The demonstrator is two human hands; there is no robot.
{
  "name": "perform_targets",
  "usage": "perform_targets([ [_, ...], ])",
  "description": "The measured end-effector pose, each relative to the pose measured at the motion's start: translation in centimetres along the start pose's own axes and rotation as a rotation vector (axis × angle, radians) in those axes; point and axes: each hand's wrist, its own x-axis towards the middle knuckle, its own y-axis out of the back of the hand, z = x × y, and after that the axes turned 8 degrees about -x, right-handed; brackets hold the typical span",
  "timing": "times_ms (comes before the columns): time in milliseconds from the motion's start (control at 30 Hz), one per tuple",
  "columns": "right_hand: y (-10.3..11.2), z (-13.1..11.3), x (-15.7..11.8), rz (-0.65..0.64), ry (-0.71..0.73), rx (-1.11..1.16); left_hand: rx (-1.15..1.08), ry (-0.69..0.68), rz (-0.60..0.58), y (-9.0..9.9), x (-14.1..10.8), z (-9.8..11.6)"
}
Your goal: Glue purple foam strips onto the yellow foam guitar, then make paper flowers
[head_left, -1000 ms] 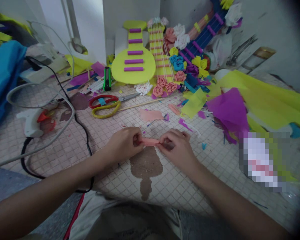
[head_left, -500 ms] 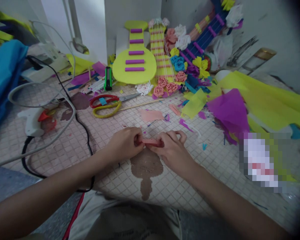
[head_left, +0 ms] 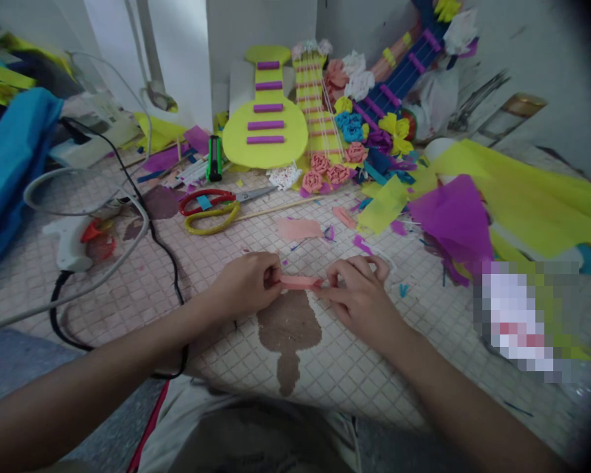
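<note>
A narrow folded strip of salmon-pink paper (head_left: 300, 282) stretches sideways above the tiled tabletop. My left hand (head_left: 249, 281) pinches its left end, with the fingers curled in. At the other end my right hand (head_left: 359, 289) has its thumb and forefinger apart around the strip's tip. The thumb lies close by the tip; whether it touches I cannot tell. Beneath the strip is a brown guitar-shaped patch (head_left: 289, 328) on the tiles. Beyond my hands lies a flat piece of pink paper (head_left: 299, 228).
Scissors (head_left: 211, 210) with red and yellow handles lie beyond my left hand, near a green cutter (head_left: 214, 157). A white glue gun (head_left: 71, 243) and its cable are at left. Yellow guitar shapes (head_left: 266, 138) stand at the back. Purple paper (head_left: 453, 217) lies right.
My right hand has drawn back to the right and its fingers have parted, baring the strip's right end. My left hand keeps its pinch. The view has shifted slightly.
</note>
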Motion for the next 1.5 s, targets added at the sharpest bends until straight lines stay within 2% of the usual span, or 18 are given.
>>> perform_targets([
  [267,-0.1,0.3,-0.1,-0.013,-0.044,0.119,-0.057,-0.054,-0.058,0.4,0.0,-0.8],
  [433,-0.3,0.5,-0.1,-0.017,-0.059,0.167,-0.127,-0.078,0.018,0.5,-0.3,-0.9],
  [567,-0.4,0.4,0.1,-0.018,-0.078,0.169,-0.199,-0.271,0.037,0.5,-0.3,-0.7],
  [633,-0.4,0.3,0.3,-0.022,-0.09,0.165,-0.163,-0.369,0.031,0.3,-0.1,-0.7],
  [700,-0.3,0.2,0.4,-0.013,-0.102,0.163,-0.099,-0.413,0.024,0.0,0.1,-0.7],
  [933,-0.2,0.2,0.6,0.031,-0.103,0.191,-0.057,-0.405,0.015,-0.6,0.5,-1.2],
  [1200,-0.7,0.5,1.0,-0.023,-0.058,0.214,-0.061,-0.41,0.021,-0.6,0.5,-1.2],
  [1500,-1.6,0.2,1.4,-0.039,-0.163,0.247,-0.113,-0.424,0.058,-0.8,0.5,-1.6],
])
